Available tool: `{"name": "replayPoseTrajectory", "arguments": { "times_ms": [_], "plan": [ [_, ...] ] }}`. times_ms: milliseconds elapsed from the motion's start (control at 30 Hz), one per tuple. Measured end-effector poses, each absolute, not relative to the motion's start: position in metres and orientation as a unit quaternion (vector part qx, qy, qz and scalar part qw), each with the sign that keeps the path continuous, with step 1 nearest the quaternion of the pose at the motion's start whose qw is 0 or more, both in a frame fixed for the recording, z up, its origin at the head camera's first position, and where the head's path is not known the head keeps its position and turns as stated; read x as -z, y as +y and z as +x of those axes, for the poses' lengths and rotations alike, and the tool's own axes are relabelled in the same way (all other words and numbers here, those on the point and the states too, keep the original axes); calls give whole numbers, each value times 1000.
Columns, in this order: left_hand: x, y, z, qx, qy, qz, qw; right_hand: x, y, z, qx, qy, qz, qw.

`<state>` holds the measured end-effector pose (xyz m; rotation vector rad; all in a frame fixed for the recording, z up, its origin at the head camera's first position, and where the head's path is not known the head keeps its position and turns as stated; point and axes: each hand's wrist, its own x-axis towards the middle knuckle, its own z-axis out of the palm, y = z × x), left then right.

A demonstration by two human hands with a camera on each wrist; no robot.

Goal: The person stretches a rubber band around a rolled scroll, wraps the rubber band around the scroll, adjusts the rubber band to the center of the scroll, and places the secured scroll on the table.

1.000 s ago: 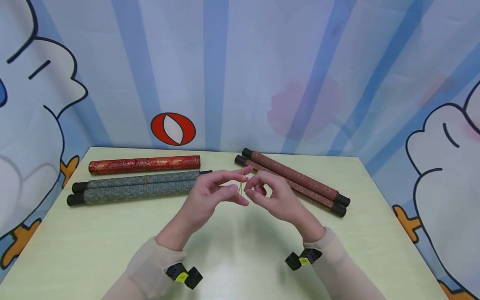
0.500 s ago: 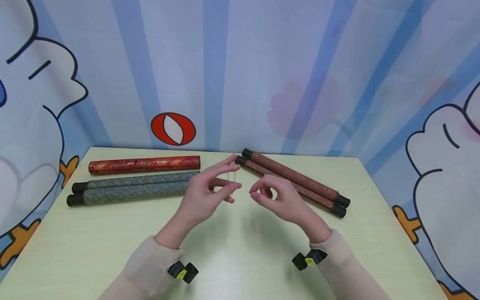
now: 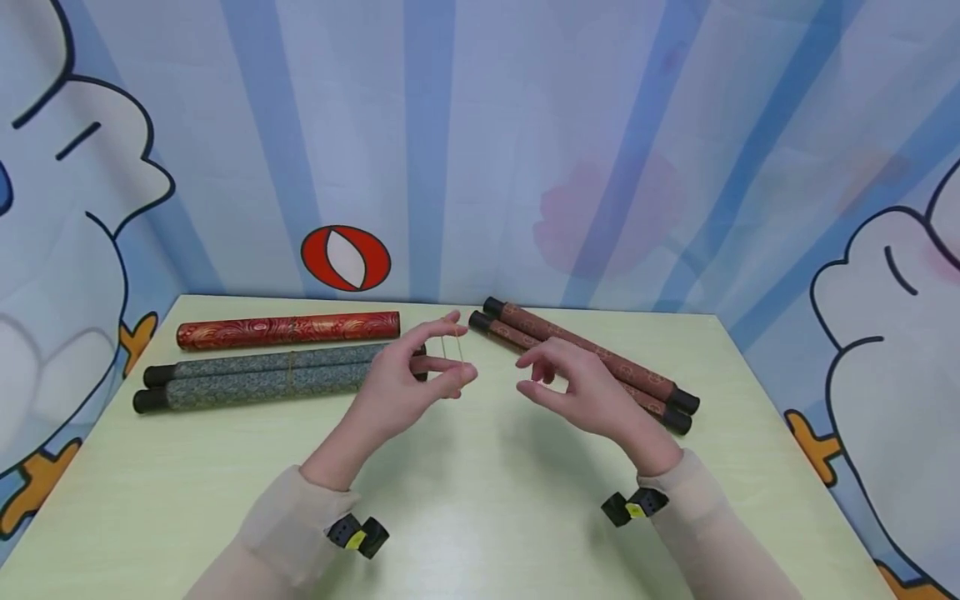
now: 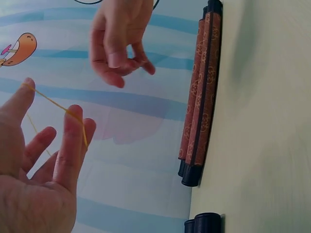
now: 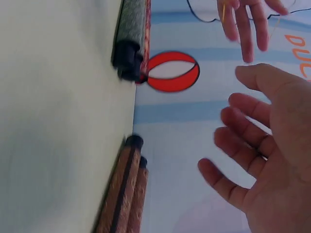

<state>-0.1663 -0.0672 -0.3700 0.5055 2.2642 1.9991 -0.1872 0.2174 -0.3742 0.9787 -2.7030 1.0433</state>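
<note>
A thin yellow rubber band (image 4: 52,102) is stretched between the thumb and raised fingers of my left hand (image 3: 401,375), which are spread apart. That hand hovers in front of the right end of two blue-grey patterned rolls (image 3: 247,381) with black end caps, hiding part of them. My right hand (image 3: 583,387) holds nothing; its fingers are loosely bent, with a gap between thumb and fingertips. Behind it lie two brown patterned rolls (image 3: 630,367) with black caps, side by side at a slant and partly covered by the hand.
A red and gold patterned roll (image 3: 288,331) lies behind the blue-grey pair, which has a thin band around its middle. The pale table (image 3: 480,517) ends at a printed cloth backdrop (image 3: 480,167) with blue stripes.
My hands have moved apart, the right one going rightward and letting go of the rubber band. The band now stretches across my left fingers alone. My right fingers have loosened.
</note>
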Motion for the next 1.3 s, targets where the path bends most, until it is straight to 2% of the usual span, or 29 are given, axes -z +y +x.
{"name": "replayPoseTrajectory", "arguments": {
  "times_ms": [267, 500, 767, 1033, 1300],
  "plan": [
    [368, -78, -169, -664, 725, 158, 90, 376, 255, -213, -163, -955, 247, 19],
    [369, -81, -168, -654, 735, 152, 97, 394, 269, -238, -57, -982, 175, -36],
    [369, -79, -168, -636, 753, 137, 98, 419, 270, -257, -29, -987, 135, -83],
    [368, -80, -169, -631, 758, 120, 116, 431, 270, -267, 3, -989, 118, -84],
    [368, -83, -168, -630, 758, 117, 119, 436, 271, -270, 24, -991, 121, -50]
  ]
}}
